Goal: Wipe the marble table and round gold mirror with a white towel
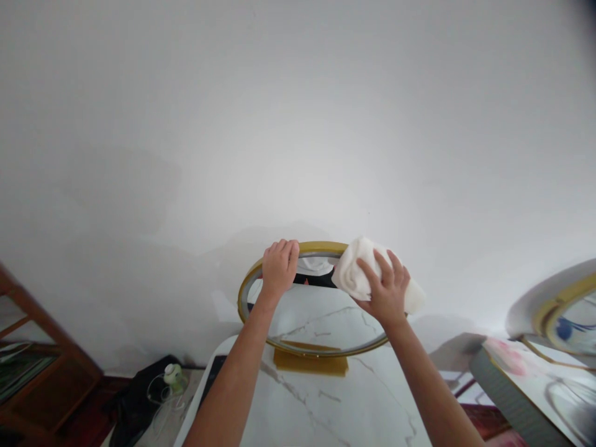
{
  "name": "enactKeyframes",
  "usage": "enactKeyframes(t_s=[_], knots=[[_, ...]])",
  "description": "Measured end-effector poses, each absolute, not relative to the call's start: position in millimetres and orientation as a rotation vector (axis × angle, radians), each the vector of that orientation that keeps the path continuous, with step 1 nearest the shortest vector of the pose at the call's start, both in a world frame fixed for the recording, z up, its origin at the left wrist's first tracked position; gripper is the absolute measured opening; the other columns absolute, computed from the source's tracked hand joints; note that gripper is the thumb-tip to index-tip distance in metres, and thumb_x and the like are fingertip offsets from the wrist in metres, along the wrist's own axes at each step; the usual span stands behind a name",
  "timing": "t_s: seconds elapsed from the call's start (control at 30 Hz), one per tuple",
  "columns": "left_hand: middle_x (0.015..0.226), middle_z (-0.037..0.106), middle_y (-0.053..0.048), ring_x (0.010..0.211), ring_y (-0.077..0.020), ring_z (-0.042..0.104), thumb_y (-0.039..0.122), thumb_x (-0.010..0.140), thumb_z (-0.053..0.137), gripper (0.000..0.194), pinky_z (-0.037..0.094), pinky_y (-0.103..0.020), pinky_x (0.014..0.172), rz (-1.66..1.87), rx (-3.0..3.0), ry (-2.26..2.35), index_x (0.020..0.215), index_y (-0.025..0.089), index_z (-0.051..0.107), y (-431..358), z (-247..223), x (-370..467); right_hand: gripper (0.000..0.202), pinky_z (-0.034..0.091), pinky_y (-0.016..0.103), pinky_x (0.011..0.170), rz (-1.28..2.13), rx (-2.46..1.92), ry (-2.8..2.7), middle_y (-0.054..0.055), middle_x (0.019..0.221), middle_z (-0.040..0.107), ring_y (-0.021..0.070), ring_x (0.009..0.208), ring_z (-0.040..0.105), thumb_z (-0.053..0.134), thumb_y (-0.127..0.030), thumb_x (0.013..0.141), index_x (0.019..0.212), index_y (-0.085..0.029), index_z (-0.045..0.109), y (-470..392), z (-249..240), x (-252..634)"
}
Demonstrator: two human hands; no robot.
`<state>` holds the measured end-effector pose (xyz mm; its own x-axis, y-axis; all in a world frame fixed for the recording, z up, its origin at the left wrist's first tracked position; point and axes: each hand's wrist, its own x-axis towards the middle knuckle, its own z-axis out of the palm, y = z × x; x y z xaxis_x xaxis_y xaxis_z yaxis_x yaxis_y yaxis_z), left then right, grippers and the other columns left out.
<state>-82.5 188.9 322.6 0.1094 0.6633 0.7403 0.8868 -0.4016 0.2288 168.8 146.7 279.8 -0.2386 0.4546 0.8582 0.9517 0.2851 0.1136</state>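
Note:
An oval mirror (321, 310) with a gold frame stands on a gold base (311, 363) on a white marble-patterned table (326, 403). My left hand (280, 267) is closed over the upper left part of the frame. In my right hand (387, 288) is a bunched white cloth (356, 267), pressed against the frame and glass at the upper right. Part of the cloth hangs out past the right side of that hand. The glass reflects the marbled tabletop.
A second gold-framed mirror (572, 316) is at the far right, near a box-like stand (521, 385). On the lower left are a black bag (135, 403), a pale green bottle (174, 375) with cords beside it, and a wooden cabinet (56, 379). A white wall (298, 124) rises behind.

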Motion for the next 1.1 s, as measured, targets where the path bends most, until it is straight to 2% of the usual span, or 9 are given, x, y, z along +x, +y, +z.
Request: enactKeyframes(t_s=[0.17,0.3,0.5,0.67,0.77,0.93,1.1], knots=[[0.088,0.059,-0.003,0.086,-0.0189,0.052,0.032,0.098,0.022,0.036,0.034,-0.031,0.076,-1.172,-2.115,-1.531,0.101,0.022,0.057,188.7,322.3,-82.2,0.069,0.02,0.056,0.099,-0.813,-1.33,-1.71,0.01,0.145,0.029,0.0407,0.129,0.024,0.058,-0.056,0.073,0.134,-0.028,0.04,142.8,277.3,167.5],[0.088,0.06,-0.003,0.086,-0.019,0.052,0.031,0.098,0.023,0.035,0.034,-0.031,0.076,-1.179,-2.102,-1.532,0.1,0.022,0.056,188.5,321.7,-82.2,0.071,0.015,0.059,0.1,-0.842,-1.339,-1.74,0.009,0.145,0.03,0.0417,0.13,0.022,0.058,-0.06,0.071,0.133,-0.031,0.042,145.0,288.2,146.8],[0.09,0.061,-0.003,0.086,-0.0195,0.052,0.031,0.097,0.025,0.033,0.035,-0.031,0.075,-1.134,-2.107,-1.527,0.1,0.023,0.056,186.7,321.8,-83.7,0.072,0.007,0.065,0.101,-0.937,-1.203,-1.973,0.003,0.148,0.027,0.0405,0.133,0.018,0.054,-0.062,0.074,0.138,-0.038,0.032,151.0,307.4,109.5],[0.09,0.061,-0.004,0.087,-0.0199,0.053,0.03,0.097,0.024,0.033,0.036,-0.032,0.077,-1.144,-2.133,-1.5,0.1,0.023,0.057,184.7,322.2,-85.2,0.066,0.003,0.066,0.103,-1.04,-1.087,-2.103,-0.001,0.148,0.028,0.0358,0.135,0.016,0.05,-0.055,0.079,0.139,-0.039,0.028,154.0,312.5,92.3],[0.089,0.061,-0.004,0.087,-0.02,0.053,0.031,0.097,0.024,0.034,0.035,-0.032,0.077,-1.148,-2.131,-1.496,0.1,0.023,0.057,184.7,322.2,-85.4,0.064,0.005,0.065,0.103,-1.084,-1.073,-2.096,-0.001,0.148,0.029,0.0356,0.135,0.016,0.049,-0.052,0.081,0.139,-0.038,0.029,154.1,311.5,96.3],[0.092,0.061,-0.003,0.087,-0.0193,0.052,0.031,0.097,0.024,0.034,0.035,-0.032,0.076,-1.156,-2.118,-1.502,0.103,0.023,0.056,186.4,321.2,-84.7,0.069,0.01,0.065,0.102,-1.046,-1.158,-1.966,0.005,0.148,0.028,0.0409,0.133,0.017,0.05,-0.06,0.077,0.139,-0.034,0.032,151.5,299.4,121.9],[0.09,0.061,-0.002,0.087,-0.019,0.052,0.032,0.097,0.024,0.033,0.035,-0.032,0.076,-1.165,-2.106,-1.512,0.101,0.024,0.056,188.7,320.8,-84.4,0.068,0.017,0.064,0.1,-0.971,-1.28,-1.771,0.009,0.148,0.025,0.0432,0.132,0.019,0.051,-0.056,0.077,0.138,-0.031,0.035,148.5,273.2,152.8]])
